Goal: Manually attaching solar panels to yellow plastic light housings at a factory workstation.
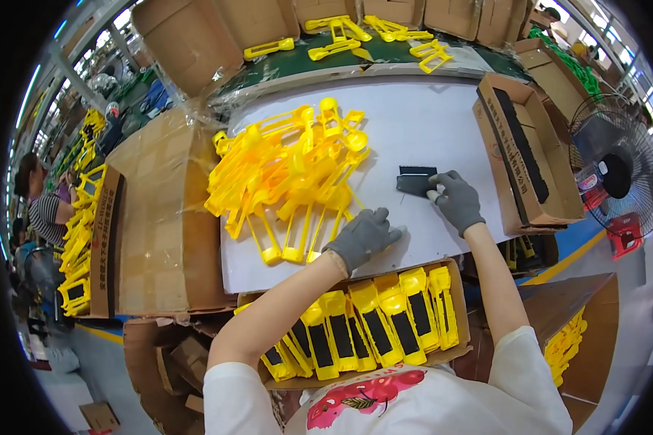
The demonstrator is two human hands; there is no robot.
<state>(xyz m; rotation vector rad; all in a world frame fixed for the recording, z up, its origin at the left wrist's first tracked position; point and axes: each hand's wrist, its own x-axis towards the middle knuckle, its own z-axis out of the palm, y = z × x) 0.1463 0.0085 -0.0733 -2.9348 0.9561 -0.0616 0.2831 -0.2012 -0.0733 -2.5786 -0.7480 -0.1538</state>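
Observation:
On the white tabletop (442,116), my right hand (458,203), in a grey glove, pinches the right end of a flat black strip (413,185). Another black strip (418,170) lies against its far side. My left hand (366,238), also gloved, is at the near right edge of a heap of yellow plastic frames (283,167). Its thumb stands away from its bent fingers, and I see nothing held there. Below the table edge, nearest me, a cardboard box (458,304) holds a row of yellow frames with black strips (375,330) fitted in them.
At the right stands an open carton (497,145) with black strips inside, beside a black fan (617,167). A large carton (152,217) flanks the table's left. Beyond the table, more yellow frames (334,49) lie on a green surface (297,76). A person (47,206) is at far left.

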